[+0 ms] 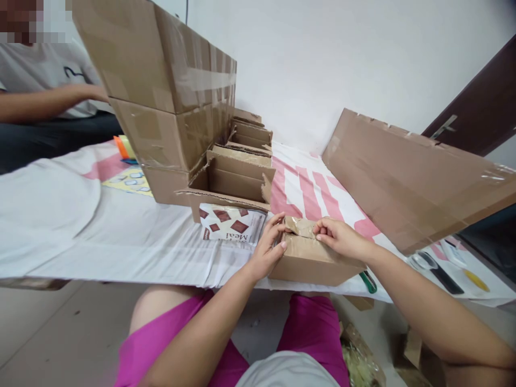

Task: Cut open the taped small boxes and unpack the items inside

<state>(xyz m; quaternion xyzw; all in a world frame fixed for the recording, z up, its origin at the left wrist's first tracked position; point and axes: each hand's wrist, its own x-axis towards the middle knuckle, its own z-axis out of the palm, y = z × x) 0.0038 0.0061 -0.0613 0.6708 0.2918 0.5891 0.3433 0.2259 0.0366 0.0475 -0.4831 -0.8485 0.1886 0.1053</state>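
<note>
Cardboard box (pixel 312 266) with left fingers (pixel 276 230) and right fingers (pixel 324 226) at its top.

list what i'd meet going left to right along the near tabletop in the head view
Printed packet, left hand, right hand, green tool, black item, yellow oval. The cardboard box overlaps both hands, so is left out.

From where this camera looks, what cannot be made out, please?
Head view: inside of the small box, hidden by its top and sides.
Head view: whether the right hand grips the flap, too small.
Head view: the hand of the co-worker's arm, hidden by stacked boxes.
Head view: right end of the large cardboard, cut by the edge.
</note>
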